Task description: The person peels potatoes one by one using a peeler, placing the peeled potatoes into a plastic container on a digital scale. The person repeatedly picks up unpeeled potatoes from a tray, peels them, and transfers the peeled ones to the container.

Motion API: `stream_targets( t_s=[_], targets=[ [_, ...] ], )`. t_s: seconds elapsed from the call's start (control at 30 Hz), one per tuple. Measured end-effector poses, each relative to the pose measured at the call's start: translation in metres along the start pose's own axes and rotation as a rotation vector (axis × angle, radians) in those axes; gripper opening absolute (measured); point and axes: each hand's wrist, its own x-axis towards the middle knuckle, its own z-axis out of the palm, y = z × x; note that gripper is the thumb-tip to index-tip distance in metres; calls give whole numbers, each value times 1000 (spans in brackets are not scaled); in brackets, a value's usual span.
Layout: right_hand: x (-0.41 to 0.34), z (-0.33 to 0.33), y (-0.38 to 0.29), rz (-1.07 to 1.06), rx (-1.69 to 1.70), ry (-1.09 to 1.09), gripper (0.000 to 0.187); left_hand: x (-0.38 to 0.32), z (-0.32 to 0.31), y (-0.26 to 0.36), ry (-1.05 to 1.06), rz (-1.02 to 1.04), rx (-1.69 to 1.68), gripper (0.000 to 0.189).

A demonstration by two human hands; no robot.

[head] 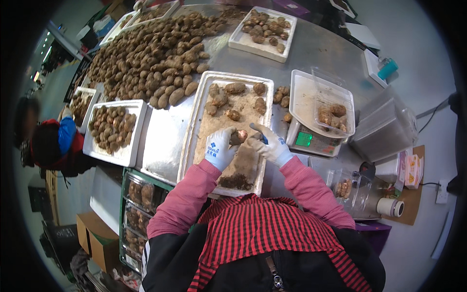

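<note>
My left hand (222,146), in a white work glove, grips a brown taro corm (239,137) with a pinkish cut end. Close to that end is my gloved right hand (270,145), its fingers bent. Something blue shows against the right palm; what it is cannot be made out. Both hands are over a white foam tray (185,160) with a soil-dusted floor. Several loose taro corms (235,87) lie in its far half, and one small corm (232,115) rests just beyond my left hand. Dark soil crumbs (235,182) are heaped at the near end.
A large taro pile (146,62) covers the table's far left. On the right, a digital scale (297,120) bears a clear plastic box (334,126) of corms, beside stacked clear containers (383,124). Filled foam trays (136,146) stand around. Another person (54,142) works at left.
</note>
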Motion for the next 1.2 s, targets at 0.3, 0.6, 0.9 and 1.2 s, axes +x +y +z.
stream_targets(
  t_s=[0.3, 0.6, 0.9, 1.2],
  targets=[
    [-25, 13, -37, -24, 423, -185, 48, -45, -38, 52, -54, -546, -837, 78],
    [-37, 19, -42, -437, 138, -75, 41, -64, -39, 77, 52, -501, -964, 51],
    [-50, 29, -65, -657, -246, 233, 16, -80, -32, 85, 166, -465, -675, 44],
    [-53, 43, -30, -33, -72, -148, 24, -87, -36, 71, 441, -420, -887, 49]
  ],
)
